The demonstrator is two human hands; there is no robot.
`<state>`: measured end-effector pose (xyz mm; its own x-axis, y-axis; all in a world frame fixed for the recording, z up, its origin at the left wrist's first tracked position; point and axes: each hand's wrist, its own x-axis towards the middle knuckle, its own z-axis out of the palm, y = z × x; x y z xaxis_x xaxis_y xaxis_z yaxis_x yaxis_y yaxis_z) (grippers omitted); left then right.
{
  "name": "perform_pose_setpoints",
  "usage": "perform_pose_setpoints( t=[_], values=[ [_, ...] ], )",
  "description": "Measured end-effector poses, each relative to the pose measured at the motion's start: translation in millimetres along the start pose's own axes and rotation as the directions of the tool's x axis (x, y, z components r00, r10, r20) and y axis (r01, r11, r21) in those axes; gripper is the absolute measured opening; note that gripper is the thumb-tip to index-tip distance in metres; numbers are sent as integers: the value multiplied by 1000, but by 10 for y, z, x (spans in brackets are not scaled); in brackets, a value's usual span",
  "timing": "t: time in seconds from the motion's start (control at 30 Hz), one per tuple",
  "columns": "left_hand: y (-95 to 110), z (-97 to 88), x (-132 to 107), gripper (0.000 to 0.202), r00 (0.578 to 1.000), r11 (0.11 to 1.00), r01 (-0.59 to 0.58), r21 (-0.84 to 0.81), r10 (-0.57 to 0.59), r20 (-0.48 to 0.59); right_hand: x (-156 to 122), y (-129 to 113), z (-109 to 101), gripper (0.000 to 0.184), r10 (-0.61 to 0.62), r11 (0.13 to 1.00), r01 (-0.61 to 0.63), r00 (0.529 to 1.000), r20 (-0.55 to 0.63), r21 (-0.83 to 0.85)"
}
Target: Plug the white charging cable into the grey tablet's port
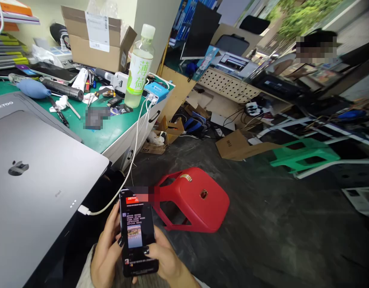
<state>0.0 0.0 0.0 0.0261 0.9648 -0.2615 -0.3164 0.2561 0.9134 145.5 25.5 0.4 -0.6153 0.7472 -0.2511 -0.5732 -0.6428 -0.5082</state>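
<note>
1. The fingers [121, 241] of both hands are clenched around a smartphone [138, 236], holding it by its long edges, with a dark-painted nail showing at each side.
2. The phone sits between the left hand [105, 244] and the right hand [163, 256], touching both. Neither hand is clearly nearer, though the left reaches slightly higher up its edge.
3. Its long axis points away from the wearer, leaning only slightly. The lit screen faces up, showing text and a small photo; a pixelated patch covers the top of the phone.
4. A knit sleeve [85, 266] shows at the left wrist.
5. Just beyond the phone, a red plastic stool [195, 200] lies on its side on the dark floor [262, 236], its legs toward the phone.
6. Left of the hands is a grey tablet [37, 180] with an Apple logo. A white charging cable [131, 166] runs from its edge up to a blue charger [156, 91] on the table [118, 138].
7. The table also carries a mint drink bottle [139, 66], a rubber air blower [33, 89] and an open cardboard box [97, 40].
8. Farther right, a green plastic stool [304, 154] lies on the floor beyond a flattened carton [240, 146].
</note>
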Motion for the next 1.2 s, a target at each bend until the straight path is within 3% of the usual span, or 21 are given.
perform_pose_setpoints(
  t=[0.23, 0.37, 0.53, 0.87, 1.2],
  values=[
    [27, 91, 16, 66, 988, 972, -126, 197, 142, -68, -13, -35, 14, 37, 25, 999, -26, 999, -24, -41],
    [44, 113, 24, 54, 992, 994, -59, 90, 68, -103, -26, -18, 12, 35, 21, 999, -23, 998, -53, -30],
    [63, 103, 12, 56, 993, 1000, -21, -6, 20, -115, -11, -27, 22, 38, 32, 999, -33, 998, -45, -17],
    [103, 120, 7, 59, 992, 1000, 5, -9, -6, -128, -6, 22, 2, 29, 38, 999, -39, 991, -128, -8],
    [65, 93, 0, 58, 994, 1000, -9, -24, 7, -109, -6, 30, -8, 41, 39, 994, -52, 989, -142, -93]
  ],
)
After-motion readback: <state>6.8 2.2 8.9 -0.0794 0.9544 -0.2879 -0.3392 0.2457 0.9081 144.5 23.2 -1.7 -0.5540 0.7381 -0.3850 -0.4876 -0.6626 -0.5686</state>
